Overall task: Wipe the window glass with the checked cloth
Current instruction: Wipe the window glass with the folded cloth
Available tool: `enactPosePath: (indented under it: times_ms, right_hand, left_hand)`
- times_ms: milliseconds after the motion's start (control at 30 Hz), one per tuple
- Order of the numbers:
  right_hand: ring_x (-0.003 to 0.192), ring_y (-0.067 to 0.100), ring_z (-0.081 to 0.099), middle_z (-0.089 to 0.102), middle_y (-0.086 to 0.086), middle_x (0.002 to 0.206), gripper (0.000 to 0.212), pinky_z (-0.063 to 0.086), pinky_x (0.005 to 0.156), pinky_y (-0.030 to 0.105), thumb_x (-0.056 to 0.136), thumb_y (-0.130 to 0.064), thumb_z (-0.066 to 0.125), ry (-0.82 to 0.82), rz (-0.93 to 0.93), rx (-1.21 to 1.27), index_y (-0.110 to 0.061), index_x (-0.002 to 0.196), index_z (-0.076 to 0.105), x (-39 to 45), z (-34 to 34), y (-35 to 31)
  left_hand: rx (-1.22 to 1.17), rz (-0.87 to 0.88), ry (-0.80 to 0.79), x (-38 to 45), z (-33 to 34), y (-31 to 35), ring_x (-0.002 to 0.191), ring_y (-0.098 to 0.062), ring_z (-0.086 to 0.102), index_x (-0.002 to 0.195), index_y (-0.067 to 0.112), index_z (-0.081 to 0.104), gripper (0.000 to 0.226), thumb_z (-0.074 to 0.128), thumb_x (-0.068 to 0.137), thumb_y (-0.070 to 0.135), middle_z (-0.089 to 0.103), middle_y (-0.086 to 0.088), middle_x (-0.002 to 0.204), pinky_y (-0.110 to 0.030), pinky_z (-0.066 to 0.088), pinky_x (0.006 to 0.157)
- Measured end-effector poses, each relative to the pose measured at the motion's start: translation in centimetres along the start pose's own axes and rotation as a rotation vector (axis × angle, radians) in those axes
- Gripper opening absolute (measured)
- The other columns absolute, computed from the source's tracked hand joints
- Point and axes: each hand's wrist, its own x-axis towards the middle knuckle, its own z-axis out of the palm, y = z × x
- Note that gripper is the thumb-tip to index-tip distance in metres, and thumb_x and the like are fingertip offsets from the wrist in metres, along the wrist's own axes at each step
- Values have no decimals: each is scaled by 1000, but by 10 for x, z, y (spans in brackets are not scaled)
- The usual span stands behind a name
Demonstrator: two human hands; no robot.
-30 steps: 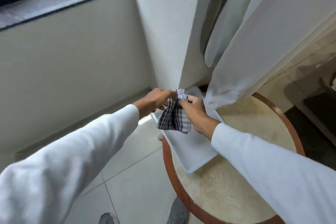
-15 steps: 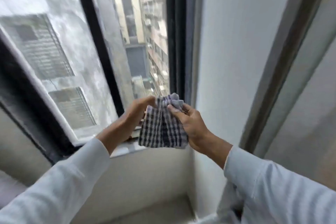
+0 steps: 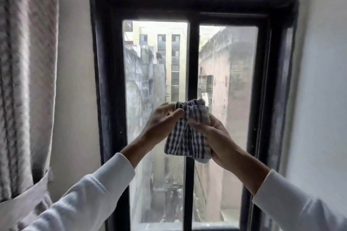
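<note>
A tall window with a black frame fills the middle of the view, with two glass panes split by a black centre bar. The glass looks streaked and dusty. In front of the centre bar I hold the blue-and-white checked cloth, bunched at its top and hanging down. My left hand pinches its upper left edge. My right hand grips its right side. I cannot tell whether the cloth touches the glass.
A pale patterned curtain hangs at the left, tied back low down. White walls flank the window on both sides. Buildings show outside through the panes.
The view has swung up from the round table and tray to face the window squarely. Both hands rose with the cloth and now hold it in front of the centre bar.
</note>
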Motion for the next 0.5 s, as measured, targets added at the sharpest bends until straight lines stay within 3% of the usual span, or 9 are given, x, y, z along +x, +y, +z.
enactPosePath:
  times_ms: [67,133,200,267,300,367,400,500]
  right_hand:
    - [110,35,81,84,15,118,27,70,84,49,95,-15,83,34,12,-64,-17,122,79,24,11,13]
    - [105,35,83,85,17,113,20,71,79,45,94,-9,84,120,4,-72,-12,113,82,50,22,29]
    - [97,34,85,86,16,104,16,71,73,42,93,-4,83,280,-82,-148,-10,108,83,76,30,48]
    - [88,23,84,87,6,97,17,70,75,41,94,-1,81,546,-260,-369,-14,105,84,105,34,62]
    - [86,12,81,87,1,100,20,67,78,34,94,-1,79,663,-381,-508,-15,106,85,119,35,65]
    - [99,0,74,83,-4,118,29,61,85,14,98,-6,73,761,-653,-729,-15,123,84,149,36,63]
    - [111,2,74,79,-3,130,35,60,94,11,100,-8,69,729,-761,-817,-14,132,80,165,35,62]
    - [155,29,51,56,11,162,51,45,128,51,105,-9,65,427,-852,-1169,-10,156,59,199,32,92]
  left_hand:
    - [71,19,-8,20,-23,-18,113,-12,65,87,55,77,20,58,91,55,63,7,118,-28,51,83]
    - [185,51,27,42,-48,-47,119,-18,65,95,43,77,26,58,90,61,63,6,121,-32,51,88]
    - [338,168,243,64,-74,-75,122,-22,66,112,26,76,50,59,93,69,67,1,126,-38,54,96]
    - [463,338,554,88,-96,-97,124,-23,65,129,14,69,56,63,100,62,68,-5,133,-41,54,106]
    - [504,406,668,99,-105,-105,128,-24,64,135,9,65,56,66,103,55,67,-9,137,-42,52,111]
    - [540,469,771,124,-119,-118,141,-29,58,144,0,58,59,67,106,44,61,-17,150,-47,47,120]
    - [565,476,785,135,-123,-123,149,-31,53,149,-1,55,61,65,107,42,55,-20,158,-49,44,125]
    - [765,460,844,156,-130,-142,166,-32,35,167,4,41,70,51,112,47,34,-18,180,-48,27,136]
